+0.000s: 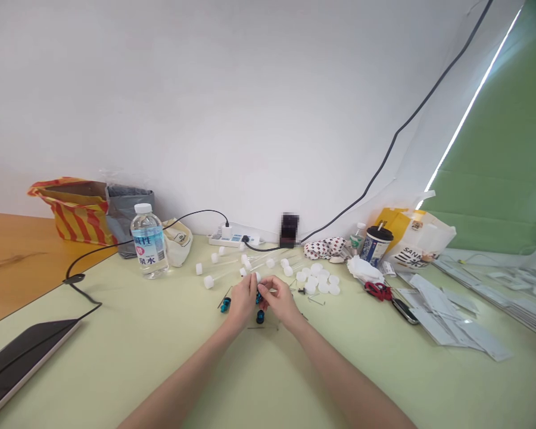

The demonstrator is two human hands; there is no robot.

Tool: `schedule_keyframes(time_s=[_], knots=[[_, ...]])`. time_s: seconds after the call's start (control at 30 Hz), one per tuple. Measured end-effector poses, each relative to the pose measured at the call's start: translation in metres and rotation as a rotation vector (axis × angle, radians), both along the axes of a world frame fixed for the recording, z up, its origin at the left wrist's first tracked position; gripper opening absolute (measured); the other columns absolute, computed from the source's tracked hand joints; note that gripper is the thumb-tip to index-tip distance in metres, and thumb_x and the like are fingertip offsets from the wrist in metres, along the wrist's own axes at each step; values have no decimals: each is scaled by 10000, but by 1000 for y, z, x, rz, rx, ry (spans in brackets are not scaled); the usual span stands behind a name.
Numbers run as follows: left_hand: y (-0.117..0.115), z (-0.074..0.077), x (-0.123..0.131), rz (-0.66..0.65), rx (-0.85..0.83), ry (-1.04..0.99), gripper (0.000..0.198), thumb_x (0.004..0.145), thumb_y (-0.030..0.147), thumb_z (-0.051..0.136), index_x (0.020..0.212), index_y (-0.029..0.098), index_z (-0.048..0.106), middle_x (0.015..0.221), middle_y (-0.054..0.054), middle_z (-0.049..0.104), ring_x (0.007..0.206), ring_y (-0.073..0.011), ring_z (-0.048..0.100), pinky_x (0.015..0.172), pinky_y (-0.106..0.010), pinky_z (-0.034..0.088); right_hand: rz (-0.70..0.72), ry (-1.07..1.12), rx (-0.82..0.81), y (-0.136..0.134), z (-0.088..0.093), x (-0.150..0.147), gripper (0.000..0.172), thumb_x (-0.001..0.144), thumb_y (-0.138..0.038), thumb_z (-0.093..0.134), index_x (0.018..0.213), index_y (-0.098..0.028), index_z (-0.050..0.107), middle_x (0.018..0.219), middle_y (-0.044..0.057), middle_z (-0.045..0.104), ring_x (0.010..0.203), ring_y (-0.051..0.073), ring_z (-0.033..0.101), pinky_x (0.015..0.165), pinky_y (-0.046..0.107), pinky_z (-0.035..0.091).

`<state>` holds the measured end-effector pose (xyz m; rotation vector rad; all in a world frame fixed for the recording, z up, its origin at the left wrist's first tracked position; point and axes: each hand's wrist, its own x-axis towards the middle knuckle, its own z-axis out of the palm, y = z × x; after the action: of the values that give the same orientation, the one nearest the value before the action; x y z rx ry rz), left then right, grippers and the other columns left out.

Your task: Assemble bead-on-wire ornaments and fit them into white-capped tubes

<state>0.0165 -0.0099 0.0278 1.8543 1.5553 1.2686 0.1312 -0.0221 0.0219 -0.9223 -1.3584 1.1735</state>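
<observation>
- The left hand and right hand meet above a pale green desk, fingers curled close together; whatever they pinch is mostly hidden.
- A small glossy blue plastic part shows just beneath the fingertips.
- Round white plastic caps lie clustered beside the right hand.
- Clear slender white-capped tubes lie beyond the left hand.

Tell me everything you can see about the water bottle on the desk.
The water bottle is a clear plastic bottle, apparently nearly full of clear liquid, closed with a white cap. Around its middle is a mainly blue-and-white label with large Chinese characters. It stands upright on the pale green desk, towards the back. A black cable passes behind it, and a grey bag sits just behind it.
</observation>
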Motion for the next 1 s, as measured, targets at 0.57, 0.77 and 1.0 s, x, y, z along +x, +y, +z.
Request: schedule_keyframes(time_s=[0.57,0.77,1.0], knots=[[-1,0,1,46,55,54,307,860,348,267,600,215,362,512,20,455,478,-140,436,495,-246,308,66,39,-59,-1,8,5,344,660,-428,669,879,-187,562,716,-13,545,564,118,568,511,261,470],[-1,1,1,58,67,68,268,836,301,287,585,217,332,513,26,434,485,-136,424,487,-240,299,76,68,34,-1,7,4,330,627,-362,714,868,-198,559,754,-21,528,610,97,547,554,235,465],[0,3,-1,56,65,59,272,845,302,267,589,220,307,506,30,412,483,-139,401,495,-246,292,72,63,-52,0,8,8,353,621,-429,704,817,-178,551,719,-13,550,543,108,558,518,263,479]])
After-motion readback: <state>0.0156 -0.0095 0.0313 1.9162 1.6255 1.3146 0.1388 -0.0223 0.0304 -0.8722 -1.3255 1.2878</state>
